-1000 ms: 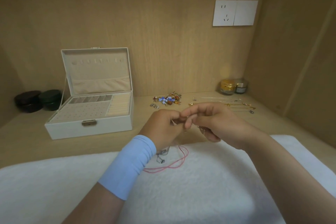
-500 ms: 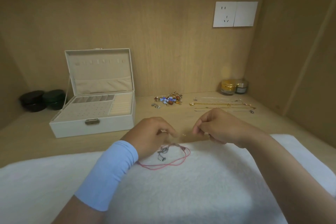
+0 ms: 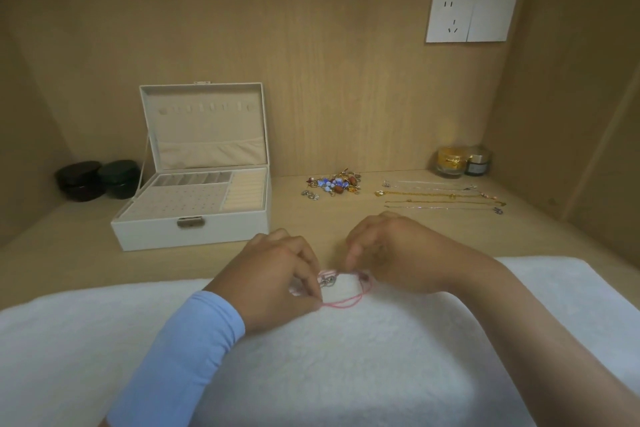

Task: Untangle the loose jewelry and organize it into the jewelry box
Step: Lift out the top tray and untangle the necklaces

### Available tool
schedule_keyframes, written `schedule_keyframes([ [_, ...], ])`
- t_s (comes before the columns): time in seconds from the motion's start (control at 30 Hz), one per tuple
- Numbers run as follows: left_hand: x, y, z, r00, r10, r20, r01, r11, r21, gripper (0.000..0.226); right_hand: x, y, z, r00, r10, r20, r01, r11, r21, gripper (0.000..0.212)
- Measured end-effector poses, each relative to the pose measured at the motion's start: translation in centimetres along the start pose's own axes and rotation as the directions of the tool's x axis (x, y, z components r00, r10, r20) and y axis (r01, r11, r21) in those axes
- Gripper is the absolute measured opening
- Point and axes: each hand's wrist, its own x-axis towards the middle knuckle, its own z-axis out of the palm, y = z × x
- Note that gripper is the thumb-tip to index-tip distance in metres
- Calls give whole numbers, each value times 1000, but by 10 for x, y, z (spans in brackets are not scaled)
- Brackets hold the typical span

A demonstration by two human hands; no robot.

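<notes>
Untangling in hand: I see left hand (image 3: 277,279) and right hand (image 3: 394,253) pinching the pink cord (image 3: 346,304); next, I judge, gentle separation.

On my head feed, the left arm wears a pale blue sleeve (image 3: 180,354). It is smooth, close-fitting fabric of one even colour, and it runs from the bottom edge of the picture up to the wrist. There it ends in a plain, softly rounded cuff. Beyond the cuff the left hand (image 3: 277,277) is bare. I see the right forearm (image 3: 519,322) and right hand (image 3: 398,253) uncovered all the way to the frame edge.
</notes>
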Motion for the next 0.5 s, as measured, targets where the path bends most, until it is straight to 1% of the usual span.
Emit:
schedule_keyframes([
  [0.03,0,-1,1,1000,12,-1,-12,1000,1,6,0,0,2,998,-43,45,41,998,55,35],
  [0.1,1,-2,1,999,21,-31,-22,999,-47,5,0,1,8,992,-102,69,97,993,73,36],
  [0.13,2,-1,0,998,-7,-66,-2,989,-145,9,1,2,11,992,-115,54,110,991,77,34],
  [0.17,4,1,-2,994,-71,-88,41,954,-297,14,3,2,12,992,-117,45,112,987,112,32],
  [0.23,10,4,-11,976,-195,-94,98,787,-608,17,6,2,10,992,-94,83,69,961,267,23],
  [0.3,19,8,-20,957,-272,-101,104,646,-756,16,8,1,5,989,-72,130,9,902,432,14],
  [0.37,27,11,-29,936,-343,-80,124,534,-837,17,12,2,0,992,-43,120,-36,808,588,17],
  [0.4,31,12,-34,925,-371,-81,127,504,-854,18,14,2,-2,994,-32,101,-42,758,651,21],
  [0.43,35,11,-38,913,-396,-94,130,501,-856,19,17,3,-5,997,-24,73,-33,720,693,24],
  [0.5,39,7,-42,882,-450,-139,142,536,-832,20,22,7,-8,999,-1,32,-23,653,757,23],
])
